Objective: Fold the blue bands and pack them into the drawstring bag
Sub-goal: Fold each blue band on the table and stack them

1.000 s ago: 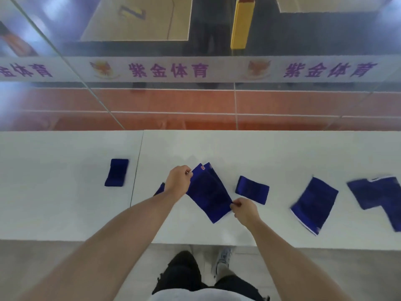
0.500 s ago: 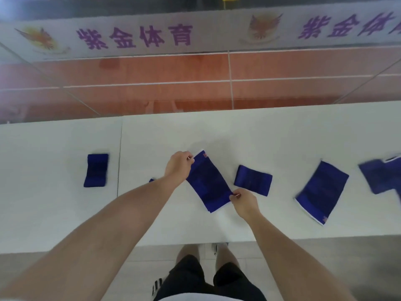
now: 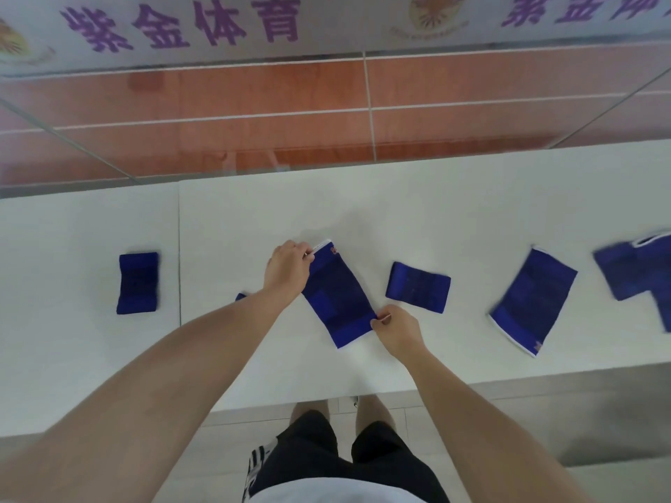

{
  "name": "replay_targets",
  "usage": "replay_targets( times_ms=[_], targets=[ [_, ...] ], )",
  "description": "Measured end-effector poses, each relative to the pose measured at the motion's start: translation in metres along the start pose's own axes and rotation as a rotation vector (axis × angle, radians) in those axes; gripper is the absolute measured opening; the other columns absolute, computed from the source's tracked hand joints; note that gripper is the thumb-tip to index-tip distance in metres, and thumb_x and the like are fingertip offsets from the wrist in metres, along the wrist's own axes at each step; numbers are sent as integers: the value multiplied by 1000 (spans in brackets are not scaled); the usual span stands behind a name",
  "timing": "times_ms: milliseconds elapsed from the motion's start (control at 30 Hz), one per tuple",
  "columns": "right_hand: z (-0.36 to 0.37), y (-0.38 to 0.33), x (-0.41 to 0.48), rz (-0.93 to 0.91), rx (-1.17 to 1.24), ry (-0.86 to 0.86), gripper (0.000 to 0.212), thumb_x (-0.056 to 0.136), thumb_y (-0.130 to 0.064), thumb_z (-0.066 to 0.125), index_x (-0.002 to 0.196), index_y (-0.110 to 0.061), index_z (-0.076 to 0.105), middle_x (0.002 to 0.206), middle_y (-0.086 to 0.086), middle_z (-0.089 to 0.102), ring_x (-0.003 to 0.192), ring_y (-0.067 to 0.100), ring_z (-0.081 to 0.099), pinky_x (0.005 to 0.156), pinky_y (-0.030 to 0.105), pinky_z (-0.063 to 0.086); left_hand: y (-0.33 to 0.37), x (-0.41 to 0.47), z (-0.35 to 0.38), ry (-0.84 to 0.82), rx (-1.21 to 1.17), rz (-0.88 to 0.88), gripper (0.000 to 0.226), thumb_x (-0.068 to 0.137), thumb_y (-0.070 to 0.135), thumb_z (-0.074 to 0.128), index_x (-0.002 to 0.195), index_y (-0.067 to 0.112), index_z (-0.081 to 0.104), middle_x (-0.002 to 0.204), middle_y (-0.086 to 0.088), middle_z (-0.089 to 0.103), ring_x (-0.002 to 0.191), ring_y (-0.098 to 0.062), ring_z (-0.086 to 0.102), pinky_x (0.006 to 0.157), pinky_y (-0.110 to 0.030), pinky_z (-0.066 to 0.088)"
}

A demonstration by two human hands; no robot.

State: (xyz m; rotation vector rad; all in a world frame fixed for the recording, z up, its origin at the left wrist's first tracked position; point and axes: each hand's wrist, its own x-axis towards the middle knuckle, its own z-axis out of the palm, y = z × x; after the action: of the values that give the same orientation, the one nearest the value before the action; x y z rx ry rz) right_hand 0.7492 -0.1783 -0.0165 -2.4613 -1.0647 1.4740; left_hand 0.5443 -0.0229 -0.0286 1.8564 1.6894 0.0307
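Head view, blue band [image 3: 336, 295] flat, white-edged, slanted

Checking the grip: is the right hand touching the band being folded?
Touching. The head view shows the right hand pinching the near corner of that band.

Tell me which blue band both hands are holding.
The centre band: the left hand pinches its far corner, the right hand its near corner. No hand grips the rest.

Left hand [image 3: 288, 270], right hand [image 3: 397, 332]: each a pinch grip
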Motion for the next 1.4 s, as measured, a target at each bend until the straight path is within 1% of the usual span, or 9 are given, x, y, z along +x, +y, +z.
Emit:
replay_targets(
  times_ms=[200,300,433,500,667,1000,1167,1300,1400],
  targets=[
    [-1,-9,-10,-25,-79,-11,22,96,-31,60,115,-20,54,107,1,60,92,22,60,84,37,57,-1,2,0,-24,-44,10,21,100,24,47,101,16,66,104,-2,57,95,-23,56,80,-43,52],
    [2,-13,-17,-275,-388,212,38,99,-36,54,132,-19,49,129,3,54,115,24,55,96,36,49,-3,0,1,-25,-16,30,22,100,27,48,111,15,63,112,-3,56,105,-25,52,83,-44,52],
    [24,-28,-17,-695,-698,120,60,104,-41,34,158,-19,19,167,1,8,154,21,7,122,42,14,-3,-12,4,-28,66,42,31,98,36,54,122,17,54,123,-5,53,112,-28,46,89,-43,49],
    [38,-29,-15,-704,-801,-4,63,105,-44,24,159,-20,3,167,-3,-9,153,19,-12,125,45,0,-4,-19,7,-23,143,66,37,96,39,57,126,17,52,127,-5,52,113,-27,47,91,-42,49],
    [53,-22,-7,-616,-868,-88,66,104,-48,17,158,-21,-10,164,-6,-23,150,18,-24,123,50,-5,-9,-27,15,-49,241,78,55,92,36,66,137,17,41,132,-7,45,111,-29,45,91,-38,49],
    [46,1,-19,-650,-846,-57,70,102,-55,19,159,-19,3,167,0,-11,153,21,-14,125,47,1,5,-17,-2,-11,99,0,28,92,25,62,114,13,51,113,-5,59,105,-27,53,90,-39,41],
    [44,4,-20,-671,-843,-89,64,104,-49,19,159,-20,2,167,0,-13,153,21,-16,124,46,-2,10,-45,-9,113,130,217,19,93,22,58,111,16,54,107,-2,56,96,-24,51,86,-36,41],
    [31,5,-21,-752,-804,28,54,104,-36,27,153,-14,33,166,5,14,154,22,10,125,43,14,3,-72,-4,206,269,419,24,86,16,61,110,15,60,104,-2,58,90,-26,54,79,-36,45],
    [19,30,-31,-865,-897,50,49,100,-30,49,145,-14,47,160,6,33,151,23,24,121,46,14,1,-86,-1,261,304,459,25,83,13,62,108,14,60,102,-2,58,86,-26,53,76,-36,44]
  ],
)
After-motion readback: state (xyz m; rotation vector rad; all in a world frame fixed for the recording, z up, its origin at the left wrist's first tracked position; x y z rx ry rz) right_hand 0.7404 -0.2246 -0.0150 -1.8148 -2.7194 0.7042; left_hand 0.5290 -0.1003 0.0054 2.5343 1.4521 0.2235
